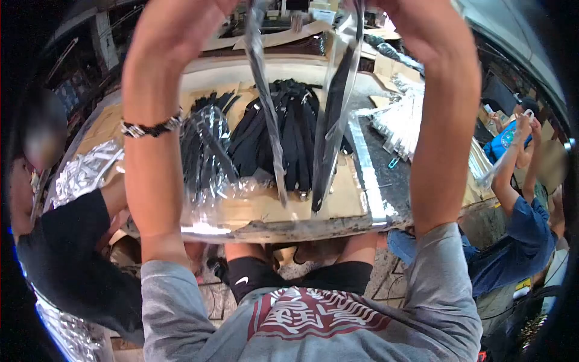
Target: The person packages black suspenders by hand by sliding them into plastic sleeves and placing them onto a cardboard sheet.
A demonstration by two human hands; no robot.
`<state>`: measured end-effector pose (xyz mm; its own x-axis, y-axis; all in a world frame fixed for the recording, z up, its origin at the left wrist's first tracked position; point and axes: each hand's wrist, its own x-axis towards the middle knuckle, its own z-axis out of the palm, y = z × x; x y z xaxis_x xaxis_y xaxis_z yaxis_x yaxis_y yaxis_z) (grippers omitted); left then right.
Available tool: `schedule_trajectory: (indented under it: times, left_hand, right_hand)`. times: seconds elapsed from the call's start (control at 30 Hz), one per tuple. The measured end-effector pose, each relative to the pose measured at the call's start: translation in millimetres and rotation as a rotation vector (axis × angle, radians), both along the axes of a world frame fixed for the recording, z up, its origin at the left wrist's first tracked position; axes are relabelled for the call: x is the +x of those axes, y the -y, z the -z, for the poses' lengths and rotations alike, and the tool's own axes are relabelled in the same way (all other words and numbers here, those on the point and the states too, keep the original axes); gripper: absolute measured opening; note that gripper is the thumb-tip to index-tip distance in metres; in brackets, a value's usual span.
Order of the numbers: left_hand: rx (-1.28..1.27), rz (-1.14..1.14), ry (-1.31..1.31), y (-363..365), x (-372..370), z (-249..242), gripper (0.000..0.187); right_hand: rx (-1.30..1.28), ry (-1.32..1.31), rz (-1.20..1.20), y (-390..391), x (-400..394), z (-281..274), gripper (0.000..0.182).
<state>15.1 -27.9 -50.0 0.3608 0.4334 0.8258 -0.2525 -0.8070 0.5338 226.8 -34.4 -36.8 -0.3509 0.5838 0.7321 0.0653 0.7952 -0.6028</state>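
Both my arms are raised, and only the heels of my left hand [211, 7] and my right hand [392, 7] show at the top edge; the fingers are cut off. A long clear plastic sleeve [265, 102] hangs down from my left hand. From my right hand hangs a black strap [335, 120] partly inside clear plastic. Both dangle over a cardboard-covered table [265, 211]. On it lies a pile of loose black straps [283, 133], and left of that a heap of straps in clear bags [208, 145]. My left wrist wears a beaded bracelet [151, 127].
A person in a black shirt [66, 259] sits at the left, close to my left elbow, beside crinkled silver packaging [84, 172]. A person in blue [518, 235] at the right lifts a clear sleeve. Clear empty bags [401, 120] lie on the table's right side.
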Motion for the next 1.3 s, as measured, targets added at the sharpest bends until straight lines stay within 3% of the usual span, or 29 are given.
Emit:
schedule_trajectory:
  times: [0.13,0.23,0.33,0.43,0.57,0.63,0.67,0.7,0.77,0.83,0.87,0.9,1.03,1.13,1.3]
  left_hand:
    - [0.085,0.049,-0.007,34,-35,-10,0.022]
    - [0.14,-0.018,-0.021,54,-58,-16,0.023]
    - [0.217,-0.149,-0.042,65,-78,-22,0.024]
    - [0.189,-0.233,0.004,71,-99,-21,0.024]
    - [0.242,-0.364,0.079,57,-132,-7,0.024]
    - [0.141,-0.392,-0.045,64,-147,-6,0.023]
    - [0.124,-0.594,-0.013,53,-152,0,0.023]
    - [0.083,-0.607,0.0,54,-152,11,0.026]
    - [0.079,-0.7,-0.048,32,-173,27,0.03]
    - [-0.063,-0.639,-0.132,17,-192,43,0.032]
    - [-0.159,-0.601,-0.085,1,-198,56,0.036]
    - [-0.038,-0.716,-0.208,-42,-234,84,0.032]
    - [-0.517,-0.494,-0.11,-121,-258,151,0.034]
    - [-0.687,-0.378,-0.064,-190,-272,201,0.029]
    - [-0.85,-0.391,-0.081,-274,-291,232,0.028]
  right_hand:
    - [0.245,0.035,0.052,42,-37,-9,0.021]
    - [0.274,0.077,0.006,49,-56,-23,0.021]
    - [0.276,0.185,-0.252,27,-62,-38,0.022]
    - [0.237,0.091,0.023,50,-97,-26,0.022]
    - [0.171,0.084,0.0,43,-133,-13,0.019]
    - [0.146,0.088,0.001,37,-148,-2,0.02]
    - [0.138,0.098,0.007,35,-155,4,0.022]
    - [0.13,0.109,0.013,33,-162,9,0.023]
    - [0.183,0.141,-0.007,1,-174,30,0.025]
    - [0.25,0.116,-0.023,-44,-196,61,0.03]
    - [0.213,0.16,0.003,-71,-209,79,0.026]
    - [0.177,0.205,0.03,-97,-222,99,0.025]
    - [0.023,0.135,-0.012,-194,-258,177,0.024]
    - [-0.105,0.213,0.027,-253,-267,215,0.026]
    - [-0.251,0.247,0.011,-337,-282,252,0.026]
